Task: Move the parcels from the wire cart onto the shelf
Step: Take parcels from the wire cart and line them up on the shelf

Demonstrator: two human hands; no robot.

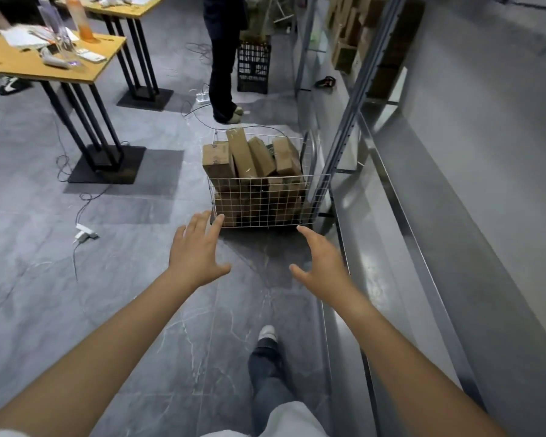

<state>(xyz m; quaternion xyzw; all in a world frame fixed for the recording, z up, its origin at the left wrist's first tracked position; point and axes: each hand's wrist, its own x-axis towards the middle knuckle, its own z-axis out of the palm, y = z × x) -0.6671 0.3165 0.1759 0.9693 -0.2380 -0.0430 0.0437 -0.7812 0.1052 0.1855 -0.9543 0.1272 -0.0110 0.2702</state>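
A white wire cart (267,200) stands on the grey floor ahead of me, beside the metal shelf (391,197) on the right. Several brown cardboard parcels (249,156) stick up out of it, leaning at different angles. My left hand (197,250) is stretched out with spread fingers, its fingertips near the cart's front left corner. My right hand (320,263) is also spread and empty, just short of the cart's front right corner. Neither hand holds anything.
A person in dark trousers (223,58) stands behind the cart next to a black crate (254,67). Two wooden tables (51,61) on black legs stand at left. Cables and a power strip (84,233) lie on the floor. More boxes (353,29) sit on the shelf farther back.
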